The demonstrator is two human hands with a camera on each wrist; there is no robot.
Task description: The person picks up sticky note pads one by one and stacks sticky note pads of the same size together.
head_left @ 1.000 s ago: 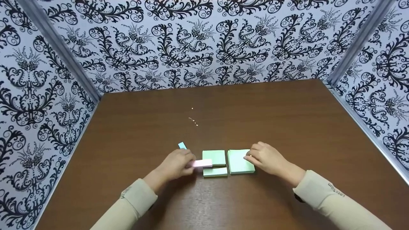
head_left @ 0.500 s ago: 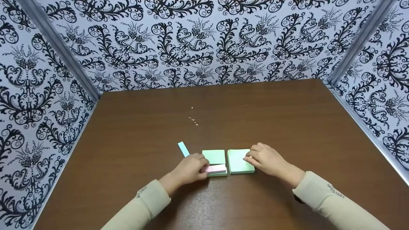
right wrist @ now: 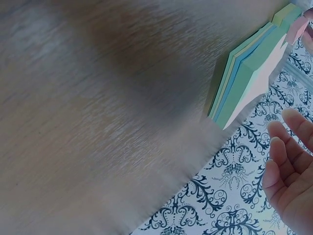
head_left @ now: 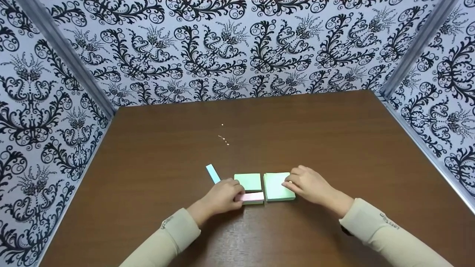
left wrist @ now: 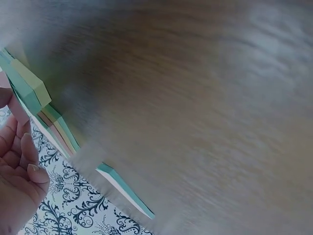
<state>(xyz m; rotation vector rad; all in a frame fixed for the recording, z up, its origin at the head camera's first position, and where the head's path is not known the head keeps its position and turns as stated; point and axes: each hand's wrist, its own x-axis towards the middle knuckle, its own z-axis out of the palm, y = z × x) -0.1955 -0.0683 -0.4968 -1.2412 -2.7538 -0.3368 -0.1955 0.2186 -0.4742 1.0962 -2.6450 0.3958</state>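
Note:
My left hand (head_left: 222, 196) pinches the left end of a narrow pink sticky note pad (head_left: 253, 196). The pink pad lies over a narrow green and yellow pad (left wrist: 30, 85), mostly covered from above in the head view. Just behind sits a rectangular green sticky note pad (head_left: 248, 181), its layered coloured edges visible in the left wrist view. My right hand (head_left: 310, 183) hovers by the right side of a thick square stack of sticky notes (head_left: 276, 187). Its fingers are loosely bent, with nothing between them in the right wrist view.
A narrow blue sticky note pad (head_left: 212, 173) lies slanted beyond my left hand. Small pale crumbs (head_left: 223, 139) dot the brown table (head_left: 315, 129) farther back. Patterned black-and-white walls (head_left: 237, 55) enclose the far side and both flanks.
My left hand has moved right with the pink pad and lowered it over the narrow green one. More of the blue pad shows now. The right hand has stayed nearly still.

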